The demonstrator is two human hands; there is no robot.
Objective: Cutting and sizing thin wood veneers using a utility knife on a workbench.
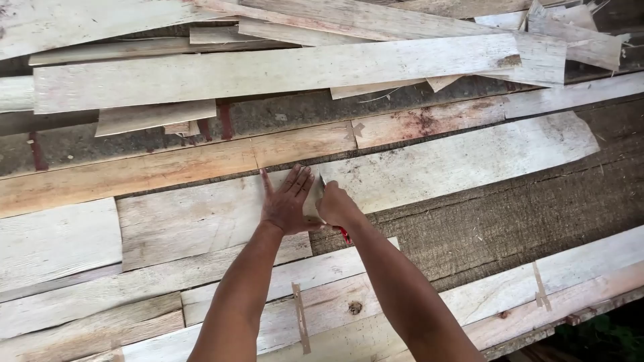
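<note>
Covering the whole view: a work surface (523, 214) of dark, rough, weathered planks, strewn with pale thin wood veneer sheets.
Heap at the top: long veneer strips (282, 67) overlapping loosely, some with torn, curling ends.
Sheet being worked: a long pale veneer sheet (443, 164) lying flat across the middle of the surface, reaching from under the hands out to the right, where its end is ragged.
How it likely handles: judging by the split edges, it looks light, thin and brittle, prone to cracking along the grain; better pressed flat with a spread palm near the working spot than lifted by one end.
Lower sheets: more veneer pieces (322, 302) nearer the person, patched with short strips of brownish tape (301, 318).
Left hand (287, 202): fingers spread wide, palm pressed flat on the sheet, holding nothing.
Right hand (337, 206): closed around a small cutting tool (344, 233) with a red handle end showing below the fist; its tip meets the sheet just beside the left fingers.
Containers: none in view.
</note>
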